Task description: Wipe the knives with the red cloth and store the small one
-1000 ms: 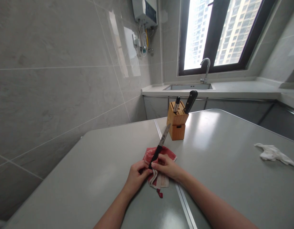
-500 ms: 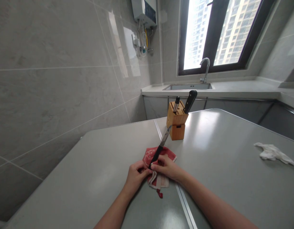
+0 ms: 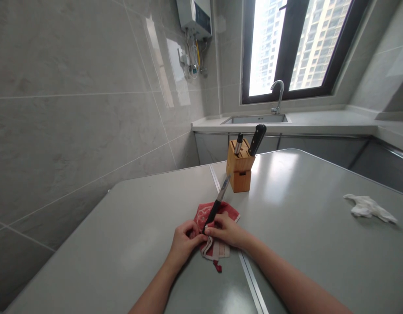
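A black-handled knife points away from me, its blade tip near the wooden knife block. My right hand grips the end of its handle. A red and white cloth lies on the grey table under both hands. My left hand pinches the cloth's near left edge, fingertips touching the knife's handle end. The block holds two other knives, one with a black handle and one with a steel handle.
A crumpled white cloth lies at the table's right. A seam runs down the table's middle. Behind stand a counter with a sink and tap under a window. A tiled wall rises on the left.
The knife tip has sunk slightly and both hands have shifted a little to the left with the view. Both grips are unchanged.
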`<action>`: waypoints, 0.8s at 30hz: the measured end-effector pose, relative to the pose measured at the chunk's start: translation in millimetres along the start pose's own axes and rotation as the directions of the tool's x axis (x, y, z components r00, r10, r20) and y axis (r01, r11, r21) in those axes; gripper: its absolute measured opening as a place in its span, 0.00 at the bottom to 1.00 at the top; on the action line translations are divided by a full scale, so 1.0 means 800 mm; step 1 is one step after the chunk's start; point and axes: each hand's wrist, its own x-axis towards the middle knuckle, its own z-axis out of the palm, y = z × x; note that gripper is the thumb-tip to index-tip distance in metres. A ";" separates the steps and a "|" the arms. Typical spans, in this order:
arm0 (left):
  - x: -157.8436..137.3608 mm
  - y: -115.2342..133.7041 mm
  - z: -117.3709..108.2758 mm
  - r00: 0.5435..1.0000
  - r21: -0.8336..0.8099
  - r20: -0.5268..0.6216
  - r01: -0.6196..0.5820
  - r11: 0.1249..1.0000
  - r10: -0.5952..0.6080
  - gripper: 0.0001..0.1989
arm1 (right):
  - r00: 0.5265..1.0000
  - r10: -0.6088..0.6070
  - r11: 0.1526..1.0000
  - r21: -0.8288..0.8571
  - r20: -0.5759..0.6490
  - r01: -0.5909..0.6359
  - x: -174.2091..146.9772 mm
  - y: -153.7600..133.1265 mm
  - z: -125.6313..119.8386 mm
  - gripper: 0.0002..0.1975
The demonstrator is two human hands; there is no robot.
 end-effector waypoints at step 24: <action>0.000 0.011 0.004 0.997 -0.035 0.028 -0.066 0.997 0.067 0.10 | 0.997 -0.036 0.910 -0.410 0.067 0.061 -0.005 -0.009 0.015 0.08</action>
